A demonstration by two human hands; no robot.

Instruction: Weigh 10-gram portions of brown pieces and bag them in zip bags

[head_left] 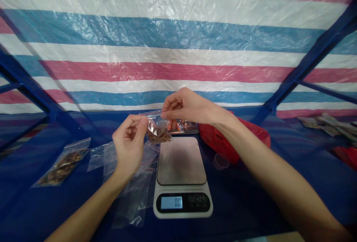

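Between my two hands hangs a small clear zip bag (pixel 158 133) with brown dried pieces in its bottom. My left hand (pixel 129 137) pinches its upper left corner between thumb and fingers. At the upper right corner, my right hand (pixel 181 106) pinches the same bag near the zip edge. Just below and in front is a white kitchen scale (pixel 182 177) with a bare steel plate; its lit display reads 0.0. The bag is held above the plate's far left corner, apart from it.
Several flat clear zip bags (pixel 131 201) lie left of the scale. Farther left is a filled zip bag (pixel 63 165). A red plastic bag (pixel 217 143) and a small clear cup (pixel 221 161) are on the right. Behind the scale lies a dark printed item (pixel 185 126). Blue frame posts (pixel 295 74) flank the table.
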